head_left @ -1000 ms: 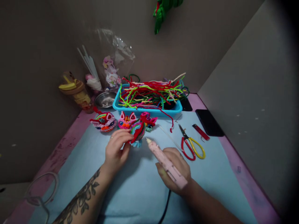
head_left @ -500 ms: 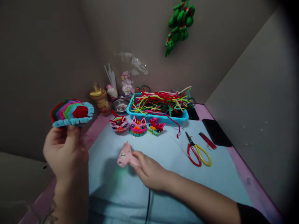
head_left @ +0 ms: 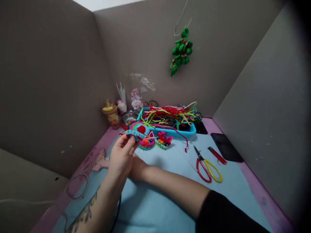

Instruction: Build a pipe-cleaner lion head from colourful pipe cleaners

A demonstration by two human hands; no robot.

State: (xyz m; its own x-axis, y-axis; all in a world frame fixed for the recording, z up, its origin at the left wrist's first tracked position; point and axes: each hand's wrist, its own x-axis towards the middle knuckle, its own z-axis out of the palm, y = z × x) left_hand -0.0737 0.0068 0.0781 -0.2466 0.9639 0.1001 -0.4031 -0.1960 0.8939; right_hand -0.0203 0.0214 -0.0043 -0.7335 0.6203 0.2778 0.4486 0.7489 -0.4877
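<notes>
Between the thumb and fingers of my left hand [head_left: 122, 155] is a colourful fuzzy piece [head_left: 138, 130] with a light blue ruffled edge and a red patch. My right hand [head_left: 137, 168] lies behind my left wrist, its fingers mostly hidden. A pink glue gun [head_left: 100, 161] sticks out to the left past my left wrist, its handle end hidden, so my right hand's hold on it does not show. Beyond the raised piece, a pink and orange animal head [head_left: 147, 142] and a red and green one [head_left: 163, 140] rest on the blue mat.
A blue basket [head_left: 191, 132] holds many coloured fuzzy stems. To the right lie scissors [head_left: 202, 161], a red cutter [head_left: 217, 155] and a dark phone [head_left: 225, 147]. A yellow-brown cup [head_left: 111, 115] and a metal bowl [head_left: 128, 119] stand at back left. Green ornaments [head_left: 181, 51] hang above.
My left hand has moved right and inward with the colourful piece, now in front of the animal heads. My right hand and the glue gun have moved left, behind my left wrist. The view has shifted upward.
</notes>
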